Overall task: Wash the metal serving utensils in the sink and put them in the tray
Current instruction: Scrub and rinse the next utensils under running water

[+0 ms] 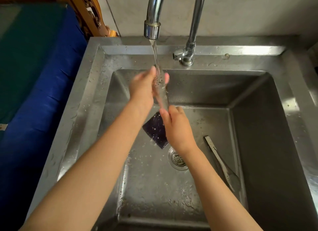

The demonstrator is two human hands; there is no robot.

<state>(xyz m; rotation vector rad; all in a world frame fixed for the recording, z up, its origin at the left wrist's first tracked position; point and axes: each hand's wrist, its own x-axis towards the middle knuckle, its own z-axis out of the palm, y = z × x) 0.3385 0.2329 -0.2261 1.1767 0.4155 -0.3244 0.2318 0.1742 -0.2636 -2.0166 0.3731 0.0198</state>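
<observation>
Water runs from the tap (152, 30) onto a perforated metal serving utensil (159, 80), blurred by motion, held over the steel sink (247, 120). My left hand (143, 87) wraps round its perforated head, fingers curled at the far edge. My right hand (177, 125) grips the handle end lower down. A second metal utensil, tongs-like (222, 163), lies on the sink floor at the right. No tray shows in this view.
A dark scrub pad (155, 130) lies on the sink floor under my hands, beside the drain strainer (178, 160). A second tap pipe (192, 32) rises at the back rim. A blue and green covered surface (34, 67) borders the sink's left.
</observation>
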